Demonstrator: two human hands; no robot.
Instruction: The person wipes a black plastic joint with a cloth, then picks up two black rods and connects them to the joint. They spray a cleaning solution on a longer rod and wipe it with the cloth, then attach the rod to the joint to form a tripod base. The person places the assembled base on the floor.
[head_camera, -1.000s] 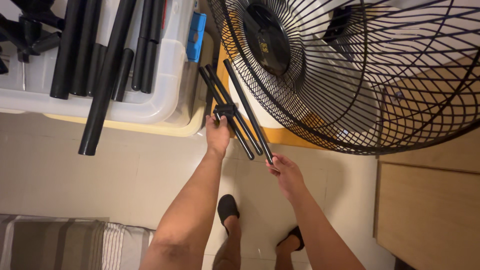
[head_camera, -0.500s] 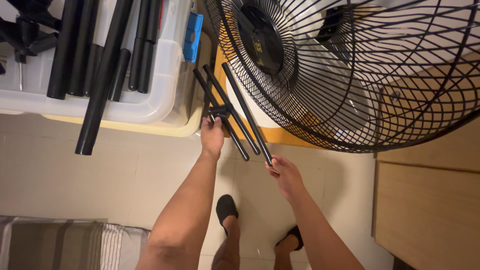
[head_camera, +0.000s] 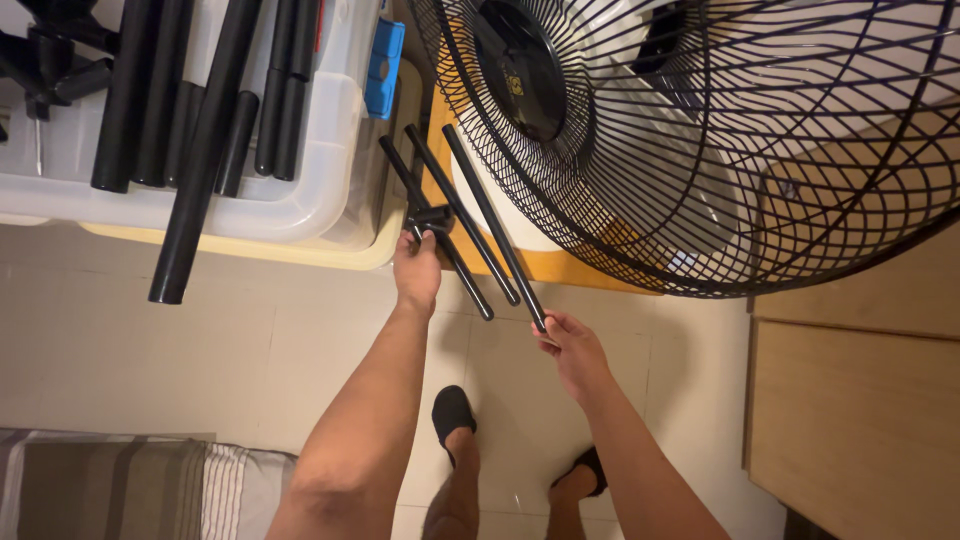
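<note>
- Standing on a pale tiled floor (head_camera: 250, 330), a person's left hand (head_camera: 417, 272) grips the black plastic clamp block (head_camera: 430, 216) joining two thin black metal rods (head_camera: 440, 235).
- The right hand (head_camera: 572, 350) pinches the lower end of a third loose black rod (head_camera: 492, 222), held just beside the pair.
- The step in hand looks like fitting that rod to the block; it calls for lining up its end.
- Beside them: a large black wire fan guard (head_camera: 720, 150) and a clear plastic bin of black tubes (head_camera: 300, 190).

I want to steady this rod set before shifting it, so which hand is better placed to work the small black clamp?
Left hand, probably: it already grips at the clamp, while the right hand holds one rod's lower end.
</note>
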